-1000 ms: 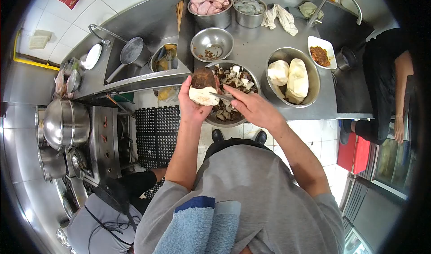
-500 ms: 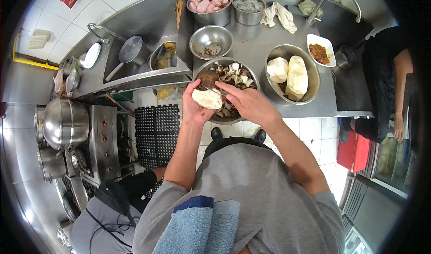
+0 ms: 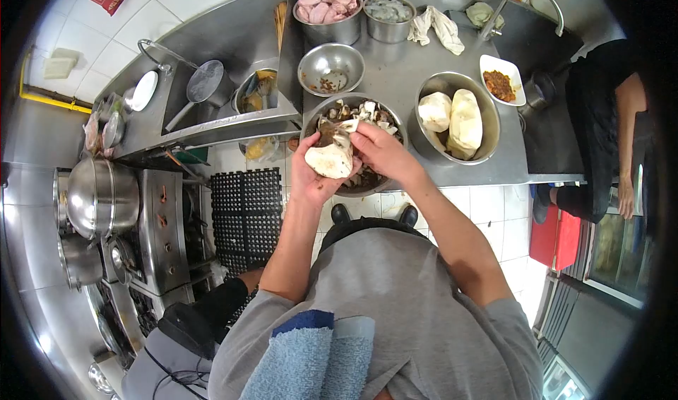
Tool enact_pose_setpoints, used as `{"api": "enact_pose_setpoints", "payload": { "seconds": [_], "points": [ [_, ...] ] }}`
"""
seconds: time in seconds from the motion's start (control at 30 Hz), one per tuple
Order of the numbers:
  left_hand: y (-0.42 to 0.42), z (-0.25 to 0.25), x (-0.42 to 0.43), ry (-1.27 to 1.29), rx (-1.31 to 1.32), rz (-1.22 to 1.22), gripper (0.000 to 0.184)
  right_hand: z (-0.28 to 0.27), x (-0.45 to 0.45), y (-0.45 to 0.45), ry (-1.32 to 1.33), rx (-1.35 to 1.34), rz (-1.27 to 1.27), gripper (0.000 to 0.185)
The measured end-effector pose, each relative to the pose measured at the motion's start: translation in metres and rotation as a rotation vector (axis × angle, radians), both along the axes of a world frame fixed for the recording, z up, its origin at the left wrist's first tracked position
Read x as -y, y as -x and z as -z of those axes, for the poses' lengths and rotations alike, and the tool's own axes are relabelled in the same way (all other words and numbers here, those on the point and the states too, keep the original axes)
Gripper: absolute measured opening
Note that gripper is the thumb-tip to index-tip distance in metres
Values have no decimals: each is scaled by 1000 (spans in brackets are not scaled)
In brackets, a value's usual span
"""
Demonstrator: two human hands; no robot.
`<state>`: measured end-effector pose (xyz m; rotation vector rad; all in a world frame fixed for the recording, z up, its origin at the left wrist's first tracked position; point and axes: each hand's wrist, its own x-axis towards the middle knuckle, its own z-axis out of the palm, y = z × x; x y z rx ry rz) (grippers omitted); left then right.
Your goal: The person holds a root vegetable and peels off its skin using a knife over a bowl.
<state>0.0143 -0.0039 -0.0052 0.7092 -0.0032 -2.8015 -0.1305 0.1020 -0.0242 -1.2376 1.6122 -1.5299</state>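
My left hand (image 3: 310, 177) cups a partly peeled root vegetable (image 3: 329, 161) from the left and below. White flesh shows on its near side, brown skin on its far side. Between the thumb and fingers of my right hand (image 3: 381, 151) is a pale strip of peel (image 3: 349, 126), at the root's upper right. Both hands are above a steel bowl (image 3: 400, 119) with brown and white scraps (image 3: 369, 110) in it. To the right, a larger steel bowl (image 3: 496, 135) holds two peeled white roots (image 3: 465, 123).
Behind stand a small steel bowl (image 3: 304, 64), a pot of pink meat (image 3: 327, 6) and a pot of greyish pieces (image 3: 389, 10). A white dish of reddish-brown food (image 3: 501, 84) sits near the sink. One person (image 3: 607, 117) stands at right; another (image 3: 176, 343) is at lower left.
My right hand has closed on a strip of peel at the root's top and lifted it away. The root has tipped slightly in my left hand, and its brown side is less smooth.
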Motion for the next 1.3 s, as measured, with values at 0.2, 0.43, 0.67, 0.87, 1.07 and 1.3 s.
{"api": "enact_pose_setpoints", "payload": {
  "seconds": [0.2, 0.43, 0.67, 0.87, 1.07, 1.3],
  "points": [
    [-8, -8, 1, -86, -124, 86, 52, -44, -27, 24, -419, 546, -47, 29],
    [-6, -6, 6, -39, -144, 69, 52, -19, -33, 14, -435, -95, 16, 51],
    [3, 1, 14, 328, -37, -70, 51, -47, -49, 9, -256, -202, -97, 48],
    [5, -2, 19, 407, -181, -19, 52, -60, -48, 6, -240, -276, -99, 49],
    [6, -12, 14, 335, -28, 18, 44, -79, -46, 7, -268, -302, -179, 53],
    [9, -17, 10, 409, 56, 18, 41, -87, -46, 14, -343, -294, -272, 59]
  ]
}}
